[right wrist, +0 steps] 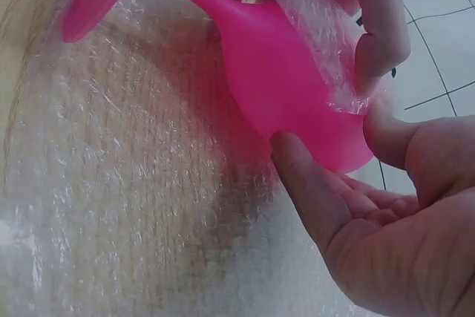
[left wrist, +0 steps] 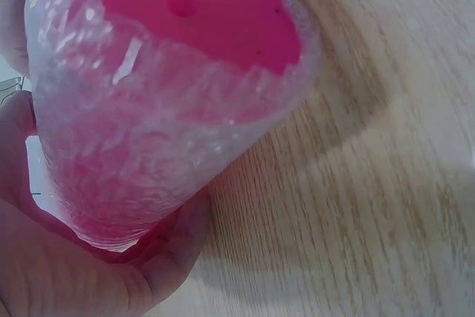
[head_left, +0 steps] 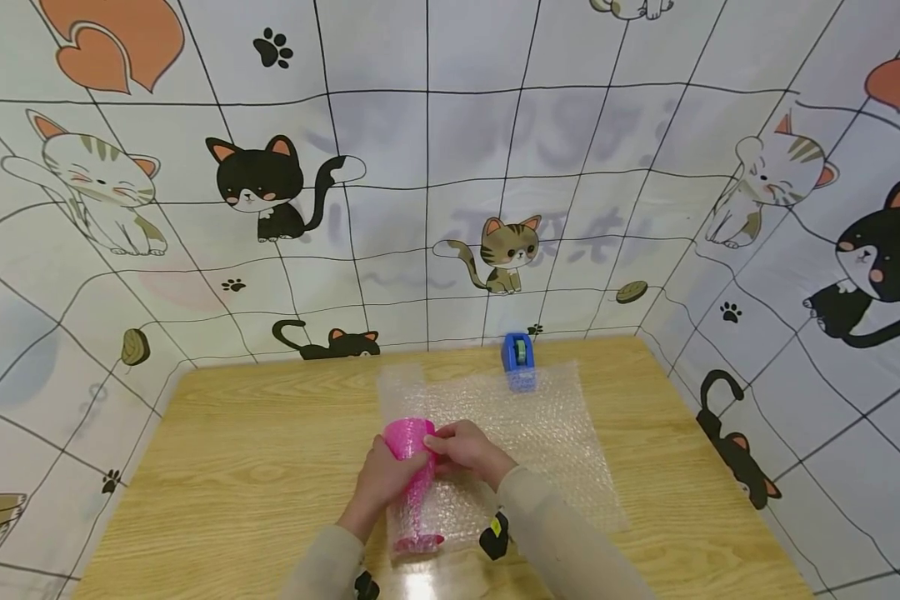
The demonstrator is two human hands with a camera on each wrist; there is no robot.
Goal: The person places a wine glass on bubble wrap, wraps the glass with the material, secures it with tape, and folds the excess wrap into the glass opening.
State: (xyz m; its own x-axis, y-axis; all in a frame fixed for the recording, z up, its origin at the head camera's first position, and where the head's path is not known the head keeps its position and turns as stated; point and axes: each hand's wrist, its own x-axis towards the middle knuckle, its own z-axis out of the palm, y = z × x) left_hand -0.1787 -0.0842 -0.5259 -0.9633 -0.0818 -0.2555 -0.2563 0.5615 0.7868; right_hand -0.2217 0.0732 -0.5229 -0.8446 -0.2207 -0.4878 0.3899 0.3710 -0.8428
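A pink wine glass [right wrist: 289, 72] lies on its side on a sheet of bubble wrap [head_left: 547, 450], its bowl towards the back and its foot [left wrist: 193, 12] towards me. Part of the sheet is folded over the glass, while in the right wrist view the bowl's near side and some of the stem are uncovered. My left hand [head_left: 386, 479] curls round the wrapped bowl from the left. At the rim, my right hand [head_left: 471, 447] pinches the bowl, with the thumb by the wrap's edge and a finger against the bowl's side.
A blue tape dispenser [head_left: 519, 354] stands at the back of the wooden table [head_left: 270, 467], its front part on or under the far edge of the wrap. Cat-patterned cloth [head_left: 390, 167] encloses the back and both sides.
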